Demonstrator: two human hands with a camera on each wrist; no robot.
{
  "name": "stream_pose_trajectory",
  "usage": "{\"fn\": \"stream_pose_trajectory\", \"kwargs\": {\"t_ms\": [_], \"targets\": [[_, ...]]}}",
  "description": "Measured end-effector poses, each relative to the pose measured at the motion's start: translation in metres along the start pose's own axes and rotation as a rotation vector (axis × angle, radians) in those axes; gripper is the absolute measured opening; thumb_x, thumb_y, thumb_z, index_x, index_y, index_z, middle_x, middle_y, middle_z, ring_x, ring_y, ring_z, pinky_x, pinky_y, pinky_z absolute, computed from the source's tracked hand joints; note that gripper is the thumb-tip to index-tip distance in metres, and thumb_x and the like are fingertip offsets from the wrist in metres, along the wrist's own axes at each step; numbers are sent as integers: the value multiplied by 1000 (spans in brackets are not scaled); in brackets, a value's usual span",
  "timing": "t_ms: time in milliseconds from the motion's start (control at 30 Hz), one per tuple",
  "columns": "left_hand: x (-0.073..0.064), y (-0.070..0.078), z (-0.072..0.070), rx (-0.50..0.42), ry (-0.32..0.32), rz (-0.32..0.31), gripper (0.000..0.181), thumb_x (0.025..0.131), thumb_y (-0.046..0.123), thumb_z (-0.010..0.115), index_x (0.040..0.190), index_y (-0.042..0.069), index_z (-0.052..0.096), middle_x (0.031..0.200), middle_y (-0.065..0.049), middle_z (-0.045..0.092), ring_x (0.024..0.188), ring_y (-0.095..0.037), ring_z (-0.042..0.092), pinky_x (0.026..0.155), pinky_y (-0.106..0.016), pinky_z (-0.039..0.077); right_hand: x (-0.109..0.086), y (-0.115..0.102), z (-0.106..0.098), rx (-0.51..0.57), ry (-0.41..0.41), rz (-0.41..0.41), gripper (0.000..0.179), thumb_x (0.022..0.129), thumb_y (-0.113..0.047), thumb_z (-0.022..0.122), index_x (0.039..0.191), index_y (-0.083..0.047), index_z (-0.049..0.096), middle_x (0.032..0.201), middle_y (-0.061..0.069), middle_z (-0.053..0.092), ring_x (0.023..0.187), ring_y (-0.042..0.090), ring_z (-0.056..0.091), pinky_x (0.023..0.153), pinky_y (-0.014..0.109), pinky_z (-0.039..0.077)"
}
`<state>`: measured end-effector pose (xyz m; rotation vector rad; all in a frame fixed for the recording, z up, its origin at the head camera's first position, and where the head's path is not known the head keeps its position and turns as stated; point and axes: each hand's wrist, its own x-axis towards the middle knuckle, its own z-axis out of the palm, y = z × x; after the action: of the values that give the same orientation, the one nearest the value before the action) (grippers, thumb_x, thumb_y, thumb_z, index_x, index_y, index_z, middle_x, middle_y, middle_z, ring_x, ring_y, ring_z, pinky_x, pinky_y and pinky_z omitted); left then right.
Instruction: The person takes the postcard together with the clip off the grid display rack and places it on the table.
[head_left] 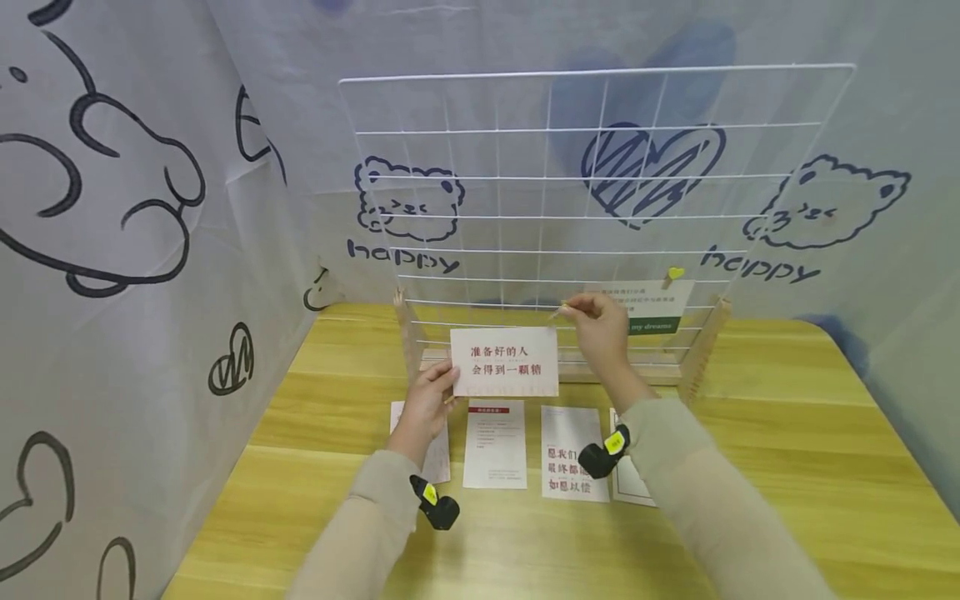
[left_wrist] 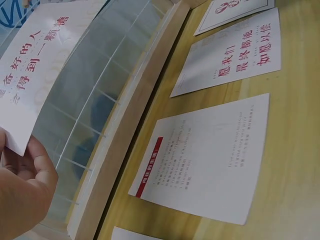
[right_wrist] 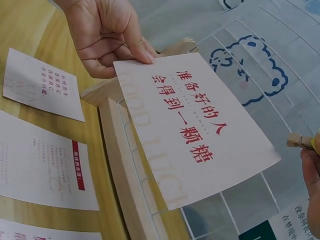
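Note:
My left hand (head_left: 431,396) pinches the left edge of a white card (head_left: 505,379) with red Chinese characters, held up in front of a white wire grid (head_left: 522,218). In the right wrist view the thumb and fingers of that hand grip one corner of the card. My right hand (head_left: 602,332) pinches a small wooden clothespin (right_wrist: 298,140) with a bit of yellow on it, near the card's upper right corner and apart from it. Another clothespin (head_left: 669,282), topped by a yellow heart, fixes a white-and-green card (head_left: 658,308) to the grid.
Several cards lie in a row on the wooden table (head_left: 255,500), among them one with a red header (head_left: 495,450) and one with large red characters (head_left: 562,425). The grid stands in a wooden base (head_left: 705,350). Cloth with cartoon drawings (head_left: 408,200) hangs behind.

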<state>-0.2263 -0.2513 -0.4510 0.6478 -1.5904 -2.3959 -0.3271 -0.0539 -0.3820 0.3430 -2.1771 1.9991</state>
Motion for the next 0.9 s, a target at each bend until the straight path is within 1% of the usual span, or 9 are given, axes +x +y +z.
{"fn": "stream_pose_trajectory", "kwargs": {"t_ms": [100,133,233,333,367,467,533,733,900], "targets": [[1,-11,-5,12,-16,19,24,85,10,52,107,0,53,91,-5,54,75,-13,49,67,-27,39,-5,4,-4,28,0,44,14,74,3,63,85,7,57,85,16,59,69,10,55,66,19,48],[3,-16,-8,-3,-48,39,24,84,11,54,106,2,55,91,-5,55,75,-13,50,65,-26,39,-6,6,-6,38,1,52,14,74,4,63,86,8,57,85,16,59,69,10,56,66,20,48],[3,-24,-14,-4,-70,48,24,82,13,57,103,2,56,90,-6,55,74,-13,49,64,-25,37,-10,11,-10,37,6,71,15,74,2,63,87,7,57,85,16,60,68,9,57,67,21,49],[-4,-24,-15,35,-55,24,24,84,13,56,104,1,55,89,-5,55,74,-13,50,67,-27,38,-13,16,-15,39,8,85,16,74,0,64,87,7,57,84,14,60,67,7,57,68,21,48],[-9,-21,-12,59,-17,-8,24,85,11,54,106,-1,53,90,-5,54,75,-13,49,70,-29,37,-15,17,-16,44,8,93,16,74,0,64,87,6,57,84,14,60,68,8,57,68,21,48],[-20,-16,-10,68,-10,-54,22,86,8,51,105,-1,52,89,-4,54,76,-13,50,73,-32,37,-19,20,-20,42,3,119,16,75,-2,64,88,5,57,83,10,60,69,8,56,69,21,48],[-24,-17,-10,59,-6,-76,22,85,8,52,105,-1,53,88,-3,54,76,-13,50,74,-32,38,-22,22,-23,45,-1,137,17,76,-4,63,89,5,56,82,8,60,70,8,57,69,21,47],[-28,-30,-15,35,-21,-80,20,84,7,53,103,0,54,89,-4,54,76,-13,50,68,-26,41,-32,29,-30,83,-4,178,18,76,-3,63,91,5,55,79,3,61,70,7,56,70,20,46],[-36,-37,-19,36,-32,-92,19,84,7,54,101,0,55,85,-3,55,73,-13,50,65,-24,41,-40,34,-37,93,-20,199,19,77,0,61,92,7,54,80,4,61,70,7,56,71,20,46]]}}
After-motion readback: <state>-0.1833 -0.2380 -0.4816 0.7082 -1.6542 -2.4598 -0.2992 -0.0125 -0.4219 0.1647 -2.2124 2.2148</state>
